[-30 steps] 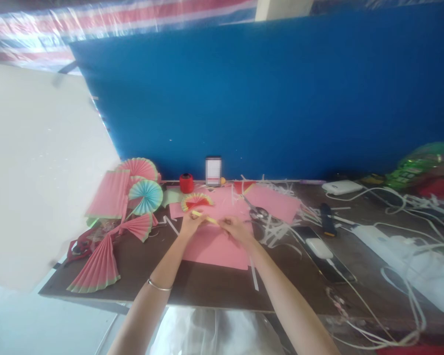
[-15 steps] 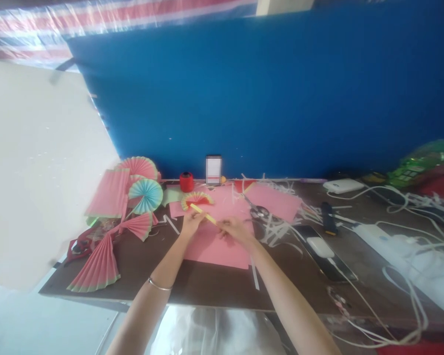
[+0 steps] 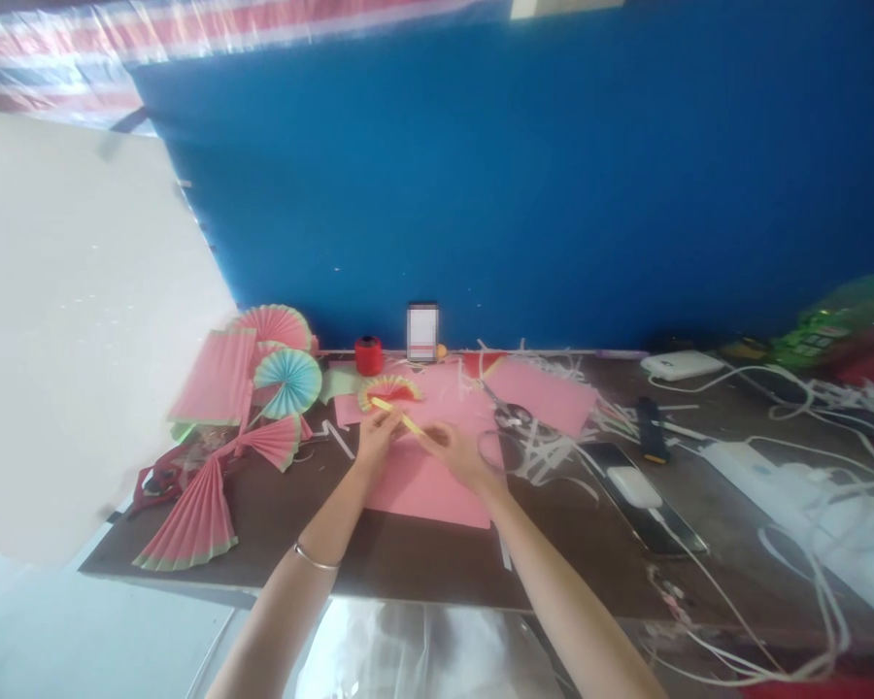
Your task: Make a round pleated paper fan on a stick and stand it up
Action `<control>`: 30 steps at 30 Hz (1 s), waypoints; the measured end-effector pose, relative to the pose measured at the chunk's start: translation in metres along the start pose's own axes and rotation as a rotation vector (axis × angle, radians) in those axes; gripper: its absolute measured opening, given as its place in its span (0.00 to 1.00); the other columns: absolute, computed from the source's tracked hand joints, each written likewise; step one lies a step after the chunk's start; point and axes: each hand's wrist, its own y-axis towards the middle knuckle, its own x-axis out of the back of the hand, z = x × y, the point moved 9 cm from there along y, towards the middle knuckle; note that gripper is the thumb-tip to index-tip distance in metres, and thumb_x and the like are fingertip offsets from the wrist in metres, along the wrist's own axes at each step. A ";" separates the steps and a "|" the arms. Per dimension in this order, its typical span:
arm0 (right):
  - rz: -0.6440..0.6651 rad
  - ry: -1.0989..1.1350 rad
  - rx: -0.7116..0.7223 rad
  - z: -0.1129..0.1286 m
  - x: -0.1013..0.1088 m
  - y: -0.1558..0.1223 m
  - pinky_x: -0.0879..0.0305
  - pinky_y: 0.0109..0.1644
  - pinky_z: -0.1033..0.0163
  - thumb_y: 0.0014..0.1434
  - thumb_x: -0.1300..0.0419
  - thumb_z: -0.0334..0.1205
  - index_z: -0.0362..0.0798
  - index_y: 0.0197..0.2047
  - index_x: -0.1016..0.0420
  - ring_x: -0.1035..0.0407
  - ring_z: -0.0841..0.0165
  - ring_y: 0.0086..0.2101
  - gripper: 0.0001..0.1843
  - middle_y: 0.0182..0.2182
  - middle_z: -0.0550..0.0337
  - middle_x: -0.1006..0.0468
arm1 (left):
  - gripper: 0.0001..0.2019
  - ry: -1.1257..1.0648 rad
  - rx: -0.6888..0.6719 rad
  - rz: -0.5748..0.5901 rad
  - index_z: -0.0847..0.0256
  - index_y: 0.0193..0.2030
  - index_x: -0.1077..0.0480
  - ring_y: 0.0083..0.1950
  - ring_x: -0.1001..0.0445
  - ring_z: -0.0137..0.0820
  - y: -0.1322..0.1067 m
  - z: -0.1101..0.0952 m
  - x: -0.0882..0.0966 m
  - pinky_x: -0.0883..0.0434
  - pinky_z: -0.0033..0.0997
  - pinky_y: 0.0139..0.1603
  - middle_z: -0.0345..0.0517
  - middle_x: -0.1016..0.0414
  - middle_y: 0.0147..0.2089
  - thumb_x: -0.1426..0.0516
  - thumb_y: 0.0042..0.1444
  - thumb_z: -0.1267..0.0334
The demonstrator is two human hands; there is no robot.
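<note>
Near the centre of the frame I hold a thin, straight yellow paper strip (image 3: 411, 424) aslant, the fingers of my left hand (image 3: 379, 437) and right hand (image 3: 452, 453) pinched narrow on it, though blur hides the exact fingertip contact. Below lies a flat pink paper sheet (image 3: 429, 497) on the dark brown counter (image 3: 422, 565); just above my left hand sits a pleated red-and-yellow paper fan (image 3: 394, 389).

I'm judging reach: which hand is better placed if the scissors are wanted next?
Probably the right hand: the scissors lie on its side, farther from the left hand. Both hands hold the yellow strip.
</note>
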 end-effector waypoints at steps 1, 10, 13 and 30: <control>0.007 -0.038 0.014 0.003 -0.002 0.000 0.32 0.35 0.65 0.56 0.45 0.52 0.47 0.32 0.27 0.28 0.67 0.33 0.16 0.32 0.57 0.22 | 0.18 0.021 0.010 0.038 0.67 0.33 0.26 0.37 0.23 0.32 -0.001 0.002 -0.004 0.27 0.36 0.45 0.48 0.22 0.33 0.34 0.38 0.55; 0.006 -0.061 -0.120 -0.004 -0.010 -0.004 0.39 0.17 0.70 0.58 0.49 0.51 0.46 0.23 0.30 0.34 0.72 0.18 0.20 0.18 0.59 0.27 | 0.13 -0.169 0.011 -0.041 0.62 0.38 0.28 0.47 0.25 0.31 -0.001 -0.001 0.000 0.29 0.29 0.49 0.48 0.23 0.41 0.38 0.48 0.58; 0.015 -0.017 -0.106 -0.004 -0.011 -0.003 0.38 0.16 0.71 0.59 0.50 0.49 0.46 0.24 0.30 0.34 0.73 0.17 0.19 0.19 0.59 0.27 | 0.07 -0.224 0.034 -0.145 0.62 0.37 0.28 0.49 0.26 0.30 0.004 -0.006 0.009 0.30 0.26 0.50 0.47 0.23 0.43 0.42 0.54 0.61; -0.023 0.276 -0.202 -0.021 0.003 -0.003 0.34 0.20 0.71 0.50 0.38 0.50 0.47 0.42 0.27 0.27 0.69 0.25 0.20 0.24 0.58 0.22 | 0.07 -0.281 0.069 -0.132 0.67 0.36 0.27 0.47 0.24 0.33 0.007 -0.007 0.014 0.33 0.35 0.57 0.50 0.21 0.38 0.38 0.48 0.70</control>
